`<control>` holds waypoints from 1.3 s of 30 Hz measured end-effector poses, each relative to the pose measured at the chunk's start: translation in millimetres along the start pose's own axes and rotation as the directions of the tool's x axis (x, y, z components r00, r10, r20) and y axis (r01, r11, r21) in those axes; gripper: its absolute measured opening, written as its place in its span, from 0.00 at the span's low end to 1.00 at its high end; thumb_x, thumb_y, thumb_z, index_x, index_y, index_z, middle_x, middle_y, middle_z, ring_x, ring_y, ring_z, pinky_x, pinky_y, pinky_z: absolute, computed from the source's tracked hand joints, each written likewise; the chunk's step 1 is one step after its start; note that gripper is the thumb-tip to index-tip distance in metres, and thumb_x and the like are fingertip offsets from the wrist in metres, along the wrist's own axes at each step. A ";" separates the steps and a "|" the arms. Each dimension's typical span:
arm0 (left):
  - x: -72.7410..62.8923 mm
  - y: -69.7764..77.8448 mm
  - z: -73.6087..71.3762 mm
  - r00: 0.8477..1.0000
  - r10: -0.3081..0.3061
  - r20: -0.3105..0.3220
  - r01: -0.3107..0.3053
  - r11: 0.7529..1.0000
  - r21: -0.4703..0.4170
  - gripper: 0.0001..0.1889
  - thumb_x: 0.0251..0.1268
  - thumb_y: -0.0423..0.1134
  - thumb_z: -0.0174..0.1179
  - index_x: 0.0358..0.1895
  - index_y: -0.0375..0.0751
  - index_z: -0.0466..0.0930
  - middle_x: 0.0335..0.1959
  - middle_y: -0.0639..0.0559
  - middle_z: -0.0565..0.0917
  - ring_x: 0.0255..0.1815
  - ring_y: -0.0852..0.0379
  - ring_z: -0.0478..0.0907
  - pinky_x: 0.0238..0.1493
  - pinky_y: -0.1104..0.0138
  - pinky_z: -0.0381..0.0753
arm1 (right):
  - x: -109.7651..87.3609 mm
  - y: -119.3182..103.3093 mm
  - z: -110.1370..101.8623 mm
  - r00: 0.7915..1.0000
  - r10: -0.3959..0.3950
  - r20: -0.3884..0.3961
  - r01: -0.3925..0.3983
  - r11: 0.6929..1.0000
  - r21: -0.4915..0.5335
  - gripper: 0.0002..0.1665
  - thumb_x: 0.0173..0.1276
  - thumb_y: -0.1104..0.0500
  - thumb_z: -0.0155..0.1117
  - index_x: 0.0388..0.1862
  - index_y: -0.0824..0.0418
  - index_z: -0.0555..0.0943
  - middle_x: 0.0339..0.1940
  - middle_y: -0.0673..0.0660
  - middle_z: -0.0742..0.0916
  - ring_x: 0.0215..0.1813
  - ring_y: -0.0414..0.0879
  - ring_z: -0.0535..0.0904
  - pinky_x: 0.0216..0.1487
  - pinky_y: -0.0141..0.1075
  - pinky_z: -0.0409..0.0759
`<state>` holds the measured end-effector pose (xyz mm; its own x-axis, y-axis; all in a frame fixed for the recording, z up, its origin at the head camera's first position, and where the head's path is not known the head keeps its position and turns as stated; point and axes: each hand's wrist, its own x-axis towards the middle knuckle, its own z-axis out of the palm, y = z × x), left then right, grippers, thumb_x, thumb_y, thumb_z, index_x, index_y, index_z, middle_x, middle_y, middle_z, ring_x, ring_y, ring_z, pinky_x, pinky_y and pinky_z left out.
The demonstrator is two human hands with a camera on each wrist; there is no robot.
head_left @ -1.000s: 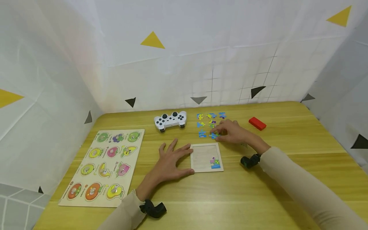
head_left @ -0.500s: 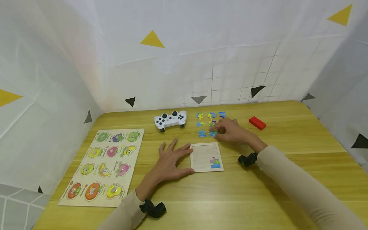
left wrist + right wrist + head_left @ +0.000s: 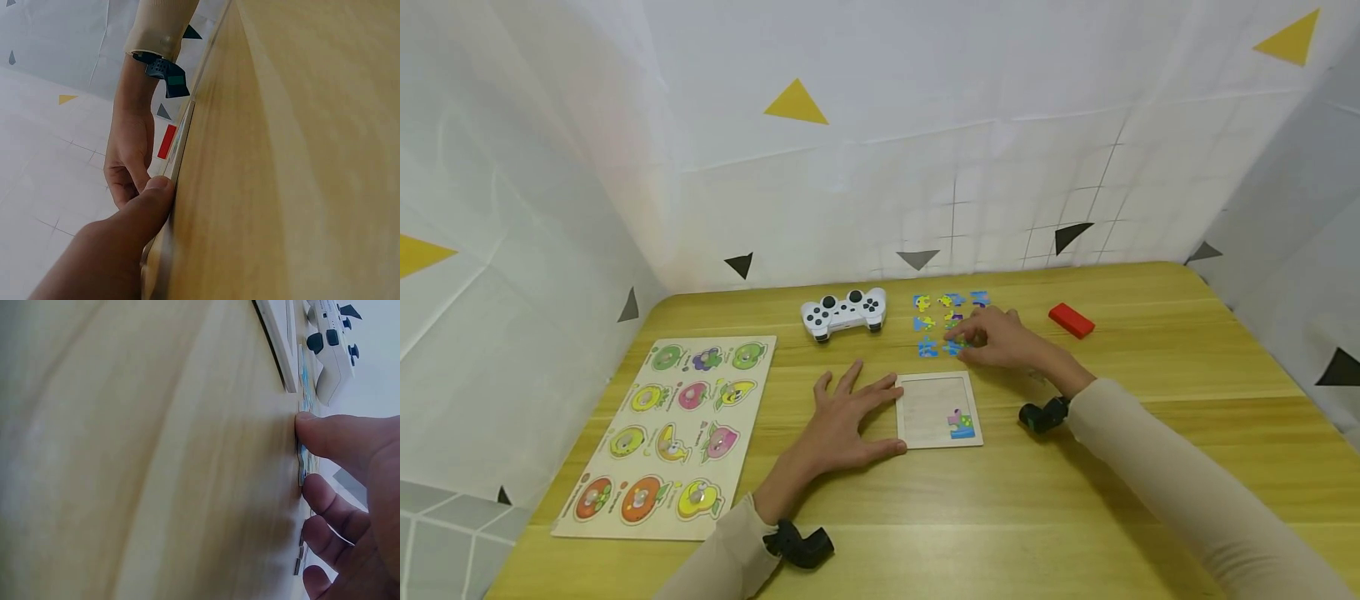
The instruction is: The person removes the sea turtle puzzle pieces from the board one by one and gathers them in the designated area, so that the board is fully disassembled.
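Observation:
In the head view, my left hand (image 3: 846,425) lies with fingers spread, thumb and index fingertips at the left edge of a square wooden puzzle tray (image 3: 936,446). Joined jigsaw pieces (image 3: 961,427) of pink, green and blue fill the tray's lower right corner. Just beyond the tray, my right hand (image 3: 1000,337) pinches a blue jigsaw piece (image 3: 951,347) low at the tabletop, partly covered by the fingers. The right wrist view shows thumb and index finger at opposite ends of this piece (image 3: 302,464). Several loose pieces (image 3: 925,323) lie in rows around it.
A white game controller (image 3: 844,313) lies left of the loose pieces, and a red block (image 3: 1071,321) to their right. A wooden fruit puzzle board (image 3: 688,417) takes up the table's left side. White patterned cloth (image 3: 865,192) hangs behind the wooden table (image 3: 970,517).
My right hand has shifted slightly left and away from me, sliding the blue jigsaw piece closer to the loose piece on its left. The left hand keeps its place at the tray.

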<state>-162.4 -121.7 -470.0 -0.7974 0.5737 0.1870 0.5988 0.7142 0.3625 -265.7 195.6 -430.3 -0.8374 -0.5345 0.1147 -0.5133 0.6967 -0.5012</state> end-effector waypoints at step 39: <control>1.8 -0.9 0.0 1.000 0.009 -0.008 -0.009 1.000 0.020 0.40 0.59 0.74 0.59 0.74 0.64 0.70 0.79 0.64 0.65 0.84 0.36 0.47 0.71 0.31 0.38 | -28.8 -10.2 1.9 0.991 -0.120 -0.062 0.125 0.989 0.082 0.19 0.64 0.58 0.76 0.54 0.58 0.87 0.44 0.56 0.89 0.42 0.51 0.76 0.44 0.43 0.72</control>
<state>-164.4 -121.4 -470.0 -0.7926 0.5769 0.1973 0.6071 0.7171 0.3424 -236.0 203.0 -430.1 -0.7796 -0.5835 0.2275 -0.5969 0.5826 -0.5517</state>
